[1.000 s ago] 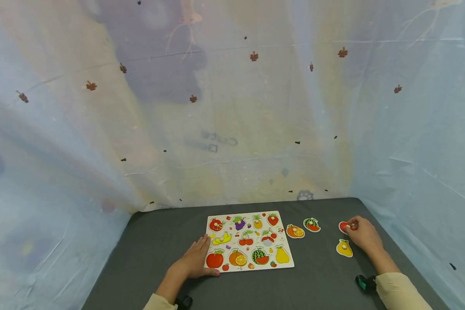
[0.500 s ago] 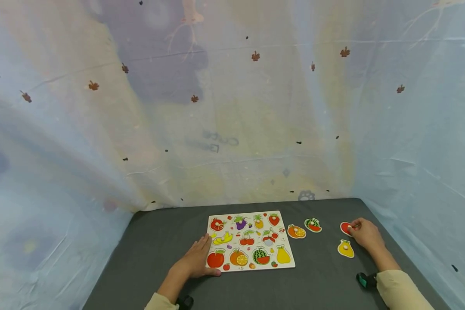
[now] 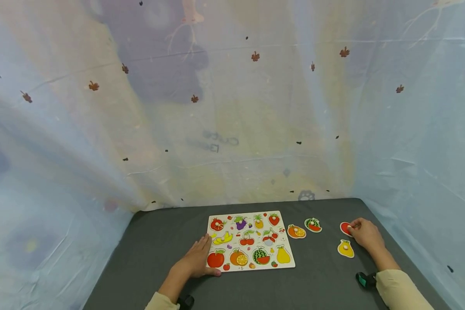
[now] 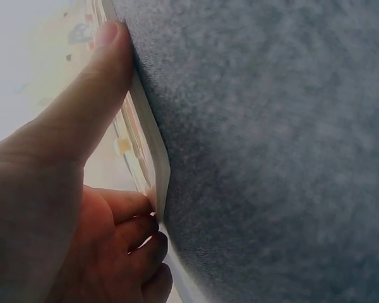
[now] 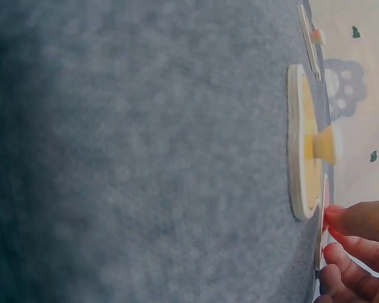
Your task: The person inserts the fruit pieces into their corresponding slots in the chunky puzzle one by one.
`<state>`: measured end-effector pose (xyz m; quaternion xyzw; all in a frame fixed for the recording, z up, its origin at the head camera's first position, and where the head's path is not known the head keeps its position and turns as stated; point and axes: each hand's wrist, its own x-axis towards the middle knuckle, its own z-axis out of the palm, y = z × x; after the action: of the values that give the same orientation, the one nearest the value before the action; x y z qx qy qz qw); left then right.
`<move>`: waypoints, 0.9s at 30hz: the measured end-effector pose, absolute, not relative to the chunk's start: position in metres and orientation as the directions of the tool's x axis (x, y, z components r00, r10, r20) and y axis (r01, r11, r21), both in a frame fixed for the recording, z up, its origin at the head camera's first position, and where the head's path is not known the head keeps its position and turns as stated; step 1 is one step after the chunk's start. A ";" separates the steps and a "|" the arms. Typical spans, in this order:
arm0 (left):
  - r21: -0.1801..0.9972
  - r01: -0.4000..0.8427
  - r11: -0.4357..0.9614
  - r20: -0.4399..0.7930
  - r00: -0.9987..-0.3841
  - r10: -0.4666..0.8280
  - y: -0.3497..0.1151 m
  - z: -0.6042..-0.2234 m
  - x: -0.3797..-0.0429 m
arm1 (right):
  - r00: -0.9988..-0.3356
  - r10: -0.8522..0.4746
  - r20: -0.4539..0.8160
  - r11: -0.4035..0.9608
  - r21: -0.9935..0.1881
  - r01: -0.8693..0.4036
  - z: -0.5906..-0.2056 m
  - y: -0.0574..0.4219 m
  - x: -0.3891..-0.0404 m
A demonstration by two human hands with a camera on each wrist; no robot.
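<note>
A white fruit puzzle board (image 3: pixel 229 271) lies on the dark grey table. Along its left edge rests my left hand (image 3: pixel 193 260), fingers extended in the head view and thumb at the front corner; in the left wrist view the thumb (image 4: pixel 104 82) lies along the board's side. At the far right, my right hand (image 3: pixel 368 236) pinches a red puzzle piece (image 3: pixel 345 227) that lies on the cloth; the fingers partly cover it. In front of that hand lies a yellow pear piece (image 3: pixel 345 249), its knob (image 5: pixel 326 144) standing out in the right wrist view.
Right of the board lie an orange piece (image 3: pixel 296 232) and a watermelon piece (image 3: pixel 313 224). The board's back rows carry knobbed fruit pieces; its front row shows apple, orange, watermelon and pear pictures. A patterned curtain (image 3: pixel 232 129) hangs behind the grey tabletop (image 3: pixel 271 290).
The right fingers have shifted slightly on the red piece, which stays in place on the table. My left hand holds its place against the board.
</note>
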<state>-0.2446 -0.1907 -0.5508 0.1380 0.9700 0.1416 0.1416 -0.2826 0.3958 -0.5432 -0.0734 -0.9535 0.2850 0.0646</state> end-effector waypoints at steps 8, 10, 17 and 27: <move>0.325 0.230 0.917 -0.229 -0.922 0.312 -0.190 -0.550 -0.244 | -0.983 0.151 0.105 0.836 -0.545 0.070 -0.543 0.392 -0.284; 0.326 0.232 0.916 -0.229 -0.921 0.315 -0.190 -0.549 -0.244 | -0.984 0.141 0.112 0.834 -0.549 0.057 -0.543 0.388 -0.285; 0.339 0.231 0.912 -0.231 -0.919 0.319 -0.191 -0.549 -0.243 | -0.988 0.106 0.109 0.829 -0.558 0.027 -0.542 0.371 -0.286; 0.340 0.239 0.909 -0.229 -0.917 0.327 -0.192 -0.547 -0.243 | -0.988 0.033 0.153 0.822 -0.566 -0.060 -0.538 0.336 -0.282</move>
<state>-0.2426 -0.1919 -0.5467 0.1465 0.9667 0.1545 0.1418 -0.2823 0.3357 -0.5379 0.0073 -0.9513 0.2982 0.0780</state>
